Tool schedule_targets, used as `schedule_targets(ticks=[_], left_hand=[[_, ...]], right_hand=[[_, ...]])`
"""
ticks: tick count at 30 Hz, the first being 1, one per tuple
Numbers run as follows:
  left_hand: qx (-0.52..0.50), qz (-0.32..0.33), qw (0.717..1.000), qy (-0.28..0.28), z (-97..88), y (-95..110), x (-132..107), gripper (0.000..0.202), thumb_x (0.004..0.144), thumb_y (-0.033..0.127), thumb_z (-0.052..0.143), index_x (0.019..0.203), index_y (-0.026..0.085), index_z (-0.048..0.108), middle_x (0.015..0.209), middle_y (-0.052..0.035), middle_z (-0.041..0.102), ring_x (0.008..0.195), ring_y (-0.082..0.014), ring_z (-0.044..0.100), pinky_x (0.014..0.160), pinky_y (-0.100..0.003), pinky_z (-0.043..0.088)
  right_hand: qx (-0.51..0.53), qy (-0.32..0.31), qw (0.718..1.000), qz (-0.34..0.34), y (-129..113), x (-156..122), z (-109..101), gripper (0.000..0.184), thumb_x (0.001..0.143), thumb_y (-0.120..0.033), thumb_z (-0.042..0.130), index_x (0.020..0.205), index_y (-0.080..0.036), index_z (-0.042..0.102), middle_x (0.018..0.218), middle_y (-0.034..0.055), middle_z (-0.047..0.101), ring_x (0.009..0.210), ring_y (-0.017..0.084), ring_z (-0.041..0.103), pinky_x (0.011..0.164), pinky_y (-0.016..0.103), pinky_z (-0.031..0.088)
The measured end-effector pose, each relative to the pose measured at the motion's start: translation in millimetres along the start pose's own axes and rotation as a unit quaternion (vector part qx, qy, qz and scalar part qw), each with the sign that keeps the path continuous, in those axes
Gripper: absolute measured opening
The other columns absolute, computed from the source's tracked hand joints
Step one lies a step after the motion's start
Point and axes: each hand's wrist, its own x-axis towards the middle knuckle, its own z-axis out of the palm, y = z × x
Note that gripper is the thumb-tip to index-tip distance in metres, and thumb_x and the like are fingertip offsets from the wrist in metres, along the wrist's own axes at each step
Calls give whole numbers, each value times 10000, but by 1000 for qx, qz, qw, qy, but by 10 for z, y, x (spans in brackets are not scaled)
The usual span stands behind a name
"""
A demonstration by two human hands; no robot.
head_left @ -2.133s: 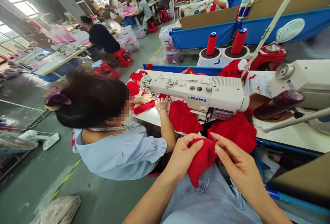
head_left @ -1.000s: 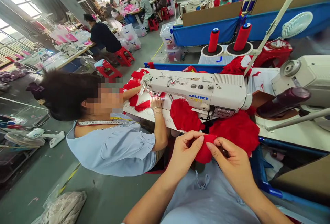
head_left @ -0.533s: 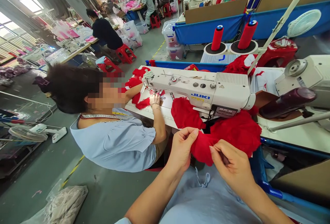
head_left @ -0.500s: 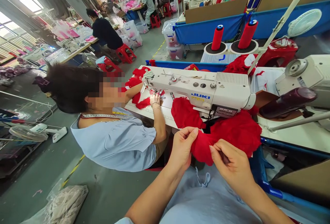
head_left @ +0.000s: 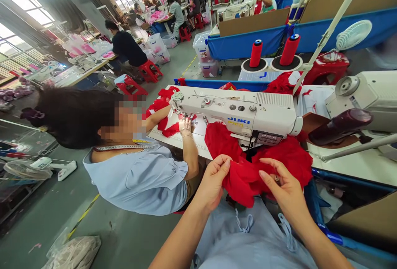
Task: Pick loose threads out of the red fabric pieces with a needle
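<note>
My left hand (head_left: 213, 184) pinches the edge of a piece of red fabric (head_left: 240, 184) between thumb and fingers. The cloth hangs loosely in front of my lap. At its right side is my right hand (head_left: 285, 188), thumb and fingers apart, with nothing visible gripped between them. Behind it a heap of red fabric (head_left: 296, 159) lies against the base of a white sewing machine (head_left: 245, 108), and more red cloth (head_left: 218, 139) bunches at the table edge. Where the held piece ends and the heap begins is hard to make out.
A co-worker in a light blue top (head_left: 139, 174) sits close on the left, one hand (head_left: 185, 125) under the machine's needle area. Red thread cones (head_left: 256, 54) stand behind the machine. A dark bottle-shaped object (head_left: 341, 126) and a metal pole (head_left: 359, 147) are at right.
My right thumb and fingers have parted from the fabric's right side. The red cloth now hangs wider and lower from my left hand, which keeps its pinch. The view has shifted slightly.
</note>
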Motion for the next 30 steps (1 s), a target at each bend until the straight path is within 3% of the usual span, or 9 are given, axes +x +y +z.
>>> schedule_targets(ticks=[3, 6, 9, 12, 17, 22, 25, 27, 30], left_hand=[[-20, -12, 1000, -6, -26, 58, -10, 325, 667, 380, 829, 751, 158, 607, 644, 27, 593, 609, -91, 534, 616, -203, 391], [-48, -12, 999, 17, -56, 60, 6, 322, 652, 365, 840, 753, 162, 612, 664, 22, 620, 641, -106, 572, 637, -211, 418], [-76, -11, 996, 55, -108, 33, 40, 357, 603, 347, 870, 778, 159, 623, 711, 21, 641, 651, -102, 582, 644, -210, 430], [-64, -5, 995, 81, -159, 3, 58, 392, 574, 341, 879, 809, 157, 626, 758, 14, 648, 674, -105, 586, 659, -213, 436], [134, 109, 982, 74, -121, 21, -32, 285, 823, 441, 664, 992, 213, 644, 989, -43, 667, 987, -198, 596, 877, -293, 433], [405, 233, 883, -49, 54, 134, -146, 284, 950, 377, 468, 1068, 257, 697, 1318, -88, 539, 1294, -244, 424, 1109, -368, 259], [431, 247, 864, -84, 125, 164, -131, 200, 931, 342, 517, 938, 232, 685, 1201, -94, 596, 1231, -251, 460, 1057, -362, 304], [425, 251, 865, -87, 148, 161, -106, 199, 930, 330, 516, 820, 208, 629, 976, -73, 620, 1020, -223, 535, 919, -320, 379], [401, 227, 885, -71, 167, 153, -90, 244, 949, 338, 462, 763, 200, 537, 754, -7, 515, 734, -161, 465, 708, -271, 362]], right_hand=[[131, -57, 983, 114, 55, 78, -20, 569, 712, -614, 718, 1121, -224, 654, 1060, 107, 696, 549, 116, 554, 432, 220, 397], [167, -87, 975, 121, 28, 78, 16, 681, 613, -736, 711, 1021, -191, 699, 954, 122, 707, 561, 135, 568, 386, 200, 348], [162, -79, 978, 106, -30, 50, 54, 617, 549, -620, 824, 990, -207, 694, 816, 54, 689, 463, 82, 461, 348, 173, 271], [151, -57, 983, 89, -83, 39, 70, 422, 638, -526, 814, 874, -198, 692, 694, 9, 642, 445, 64, 391, 350, 165, 256], [130, -33, 990, 49, -195, 20, 107, 351, 715, -528, 751, 816, -195, 705, 704, 14, 645, 517, 104, 476, 393, 187, 340], [108, -43, 993, 9, -286, -6, 139, 317, 722, -504, 749, 820, -204, 732, 734, 31, 675, 637, 159, 585, 539, 237, 479], [82, -50, 995, -28, -304, -15, 129, 266, 752, -465, 733, 818, -208, 737, 725, 29, 682, 647, 159, 602, 577, 241, 500], [86, -55, 994, -31, -309, -24, 122, 252, 762, -450, 731, 832, -208, 734, 741, 28, 692, 642, 152, 608, 592, 239, 511], [111, -59, 992, -11, -317, -45, 124, 265, 759, -449, 741, 855, -202, 724, 758, 28, 697, 639, 146, 613, 593, 231, 524]])
